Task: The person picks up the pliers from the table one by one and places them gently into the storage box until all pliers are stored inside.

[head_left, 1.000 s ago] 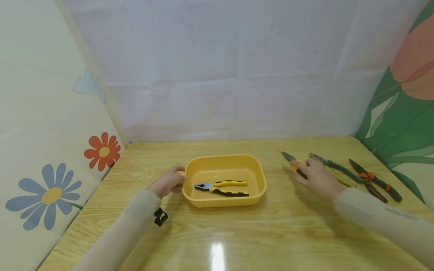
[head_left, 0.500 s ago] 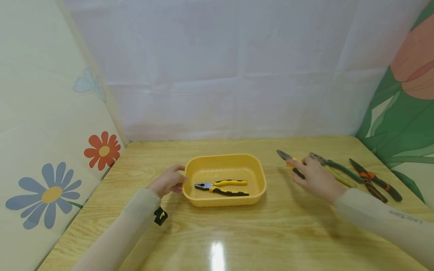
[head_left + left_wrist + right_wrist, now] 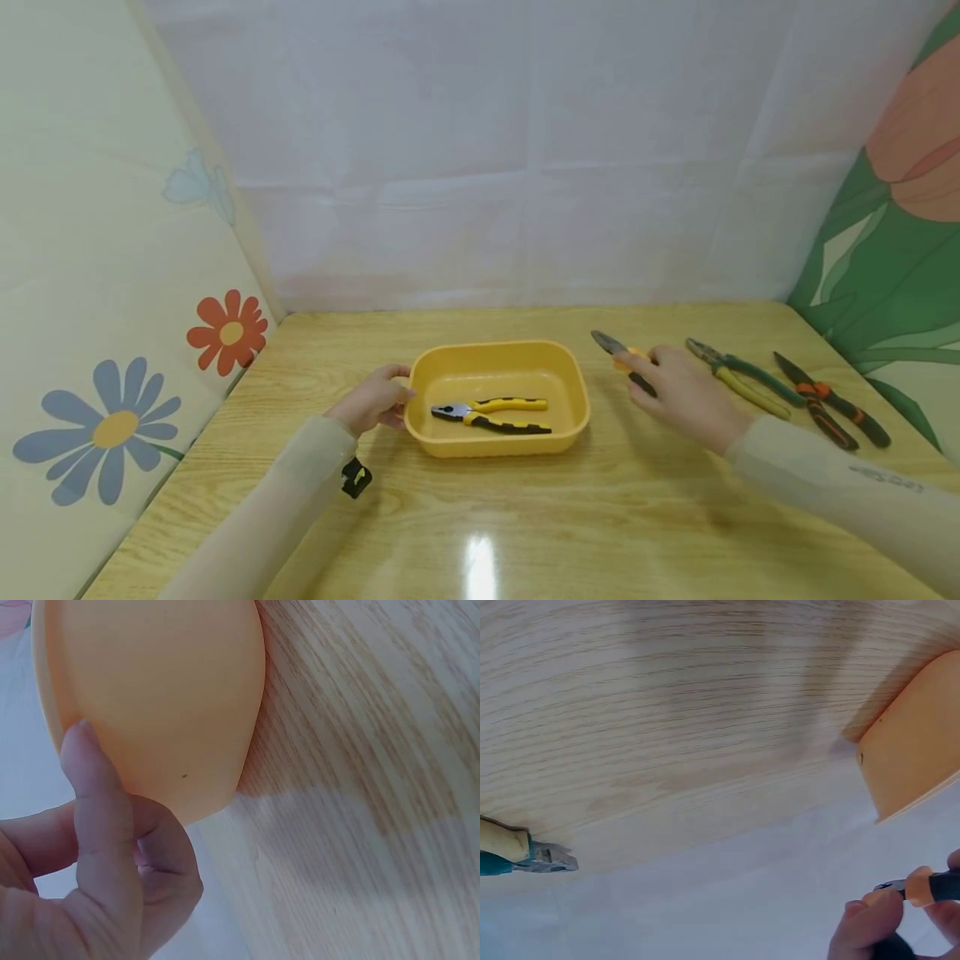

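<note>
- At the middle of a pale wood-grained table [image 3: 600, 517]: one yellow tray [image 3: 495, 448], rounded-rectangular, smooth, plastic in look. Clock directions below are read from its centre in the head view.
- Within the tray, flat on its floor: one pair of yellow-and-black-handled pliers [image 3: 468, 415], grey metal jaws to 9 o'clock, handles spread slightly towards 3 o'clock.
- At 9 o'clock: left hand [image 3: 375, 402], pale-sleeved, fingers bent; holds the tray's end at the rim.
- At 3 o'clock, outside the tray and apart from it: right hand [image 3: 678, 387], pale-sleeved, lettering on the cuff; fingers closed round one pair of grey-jawed pliers with orange-and-black grips [image 3: 611, 345], held above the table, tip to 10 o'clock. Grips partly covered by the fingers.
- Farther out at 3 o'clock, just beyond the right hand: one pair of pliers with one green and one yellow handle [image 3: 722, 364], lying on the table, worn metal jaws to 10 o'clock, handles to 4 o'clock.
- Outermost at 3 o'clock: one pair of dark-jawed pliers with black-and-orange handles [image 3: 807, 388], lying on the table, tip to 10 o'clock. Green handle's end lies close by; whether touching cannot be told.
- At 8 o'clock, beside the left sleeve: one small black object with a yellow-green mark [image 3: 356, 478], nature unclear.
- At 12 o'clock, behind the table: one pale, creased backdrop [image 3: 480, 167].
</note>
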